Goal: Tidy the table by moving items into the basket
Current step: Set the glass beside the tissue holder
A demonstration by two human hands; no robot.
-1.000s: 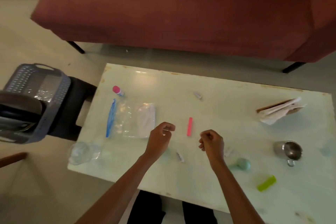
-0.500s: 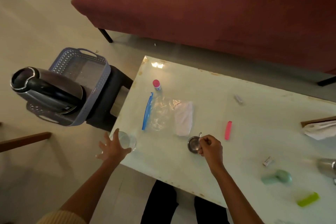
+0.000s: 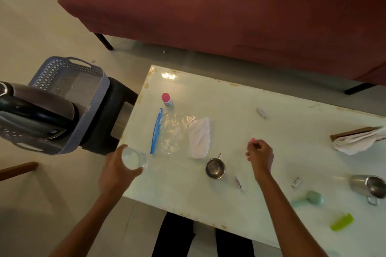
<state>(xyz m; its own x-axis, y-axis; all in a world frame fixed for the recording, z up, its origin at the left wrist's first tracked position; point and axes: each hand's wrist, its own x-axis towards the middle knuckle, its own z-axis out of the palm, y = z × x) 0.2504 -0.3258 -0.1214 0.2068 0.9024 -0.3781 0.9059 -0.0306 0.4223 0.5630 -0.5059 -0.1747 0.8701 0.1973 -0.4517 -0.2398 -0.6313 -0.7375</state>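
A grey-blue lattice basket [image 3: 98, 110] stands on a black stool left of the white table [image 3: 229, 98], with a steel kettle [image 3: 37, 110] lying in it. My left hand [image 3: 117, 171] grips a clear glass [image 3: 133, 159] at the table's front left corner. My right hand [image 3: 260, 153] is closed over a pink stick [image 3: 253, 139], of which only the tip shows above my fingers. A small steel cup [image 3: 215, 168] sits on the table between my hands, touched by neither.
On the table lie a zip bag with white cloth [image 3: 177, 131], a pink-capped bottle [image 3: 166, 99], small sachets [image 3: 239, 183], a steel mug [image 3: 368, 185], a mint-green object [image 3: 311, 198], a lime clip [image 3: 341, 222] and napkins [image 3: 359, 139]. A maroon sofa [image 3: 229, 6] runs behind.
My left hand has closed around the clear glass at the table corner. My right hand has let go of the small steel cup and moved right onto the pink stick.
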